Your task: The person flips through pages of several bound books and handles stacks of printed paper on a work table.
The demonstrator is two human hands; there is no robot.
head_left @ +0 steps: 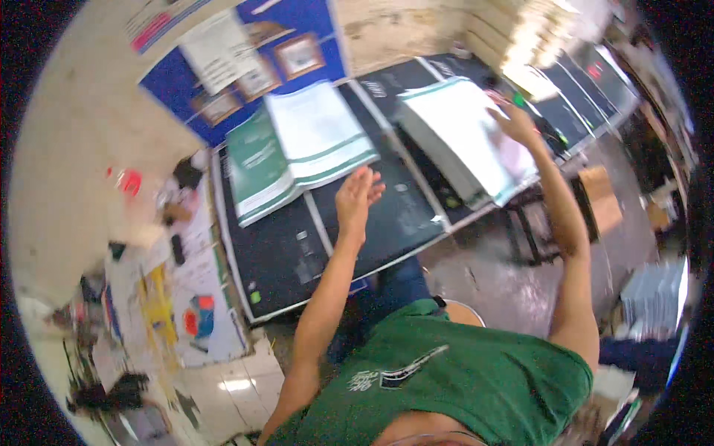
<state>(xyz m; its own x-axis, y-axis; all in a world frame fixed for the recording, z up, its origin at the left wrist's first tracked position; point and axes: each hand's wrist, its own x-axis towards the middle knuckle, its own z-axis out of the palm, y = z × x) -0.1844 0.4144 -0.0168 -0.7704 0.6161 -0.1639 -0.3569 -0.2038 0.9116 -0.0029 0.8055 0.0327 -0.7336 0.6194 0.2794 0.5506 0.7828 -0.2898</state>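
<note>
On the dark table [405, 195] at the left lies a pile of printed sheets with a green cover face [258, 158]. White sheets with green bands [316, 126] overlap its right side. My left hand [358, 195] is beside the near right corner of those white sheets, fingers apart, nothing visible in it. A tall stack of white, green-edged sheets [457, 134] stands to the right. Over its right edge reaches my right hand [515, 123], fingers spread; blur hides whether they touch the top sheet. A pinkish patch shows on the stack below that wrist.
A blue board [167, 82] with framed pictures stands behind the table. Pale stacked material [539, 37] sits at the far right. A cluttered side surface [201, 290] lies left. On the right are a brown carton [599, 201], a dark stool and a stack of sheets [653, 297].
</note>
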